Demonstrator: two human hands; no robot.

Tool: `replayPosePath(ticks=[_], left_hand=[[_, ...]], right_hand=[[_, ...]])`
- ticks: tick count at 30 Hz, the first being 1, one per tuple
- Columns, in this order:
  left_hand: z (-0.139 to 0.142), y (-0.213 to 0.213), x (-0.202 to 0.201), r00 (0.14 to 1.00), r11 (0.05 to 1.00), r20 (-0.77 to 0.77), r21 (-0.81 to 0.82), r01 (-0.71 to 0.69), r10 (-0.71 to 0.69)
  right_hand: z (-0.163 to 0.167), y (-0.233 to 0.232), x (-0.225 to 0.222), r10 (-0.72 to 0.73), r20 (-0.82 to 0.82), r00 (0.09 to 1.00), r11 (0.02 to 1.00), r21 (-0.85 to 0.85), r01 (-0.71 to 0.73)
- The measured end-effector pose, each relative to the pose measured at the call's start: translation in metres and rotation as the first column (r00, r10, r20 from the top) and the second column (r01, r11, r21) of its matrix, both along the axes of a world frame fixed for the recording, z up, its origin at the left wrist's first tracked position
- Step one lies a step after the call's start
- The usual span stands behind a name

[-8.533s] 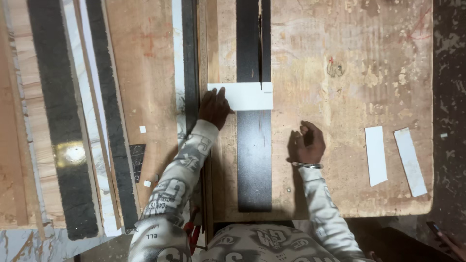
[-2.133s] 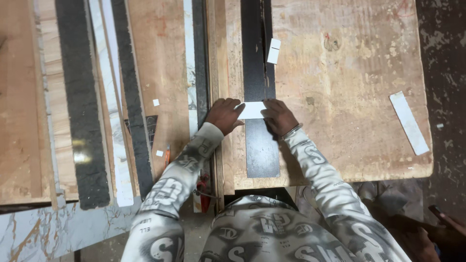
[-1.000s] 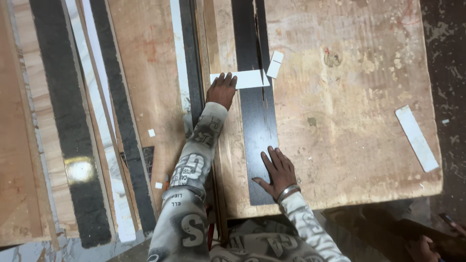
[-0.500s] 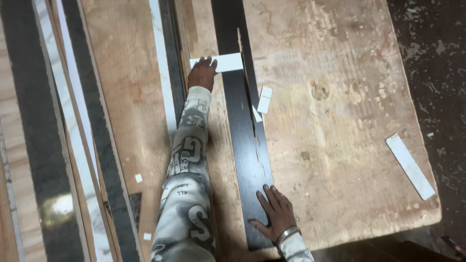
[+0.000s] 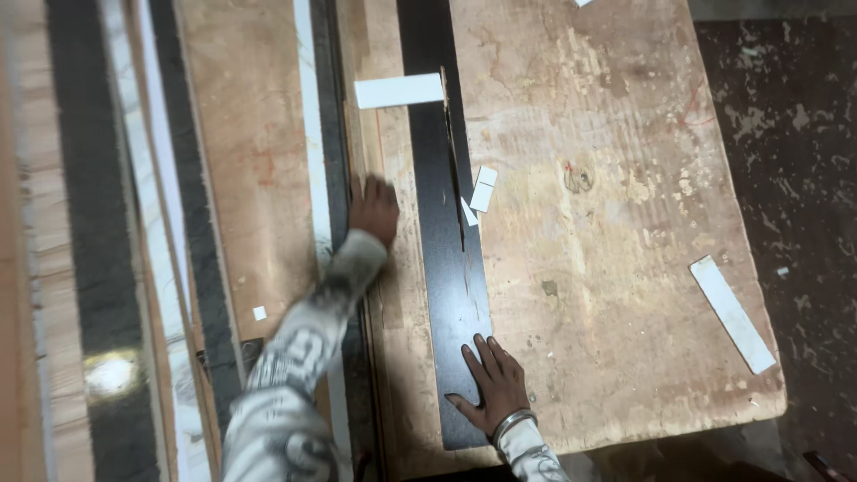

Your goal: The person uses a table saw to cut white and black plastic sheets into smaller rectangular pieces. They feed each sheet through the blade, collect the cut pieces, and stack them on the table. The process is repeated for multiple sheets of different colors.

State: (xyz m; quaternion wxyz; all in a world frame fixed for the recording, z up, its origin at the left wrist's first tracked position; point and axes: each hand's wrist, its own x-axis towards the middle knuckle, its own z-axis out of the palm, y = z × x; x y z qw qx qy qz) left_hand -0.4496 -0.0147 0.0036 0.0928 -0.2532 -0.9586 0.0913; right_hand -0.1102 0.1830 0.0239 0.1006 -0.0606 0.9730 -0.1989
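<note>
A long black strip (image 5: 442, 223) lies lengthwise on a worn plywood table (image 5: 607, 268). My right hand (image 5: 494, 384) rests flat on the strip's near end, fingers spread. My left hand (image 5: 373, 207), blurred, hovers over the table's left edge beside the strip and holds nothing. A white rectangular piece (image 5: 399, 90) lies across the strip's left edge farther up, apart from both hands. Two small white offcuts (image 5: 480, 191) sit just right of the strip's middle.
A white strip (image 5: 730, 312) lies near the table's right edge. Left of the table, long black (image 5: 94, 268), white and wood-coloured boards lie side by side. Dark stained floor (image 5: 794, 134) is to the right.
My left hand has let go of the white piece and pulled back toward me along the table's left edge. My right hand stays on the strip's near end. The view has shifted.
</note>
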Motion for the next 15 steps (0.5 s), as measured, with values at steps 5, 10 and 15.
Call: replayPosePath(ticks=[5,10,15], left_hand=[[-0.003,-0.002,0.114,0.975,0.998,0.22,0.052,-0.041,0.029],[-0.002,-0.007,0.178,0.981,0.994,0.189,0.089,-0.071,0.053],[0.042,-0.01,0.213,0.803,0.987,0.588,-0.164,0.0,0.098]], right_hand=[[0.008,-0.003,0.007,0.013,-0.045,0.999,1.0,0.028,-0.012],[0.009,-0.001,0.018,0.029,-0.091,0.995,1.0,0.003,-0.028],[0.003,0.005,0.023,0.013,-0.163,0.987,0.996,-0.084,-0.027]])
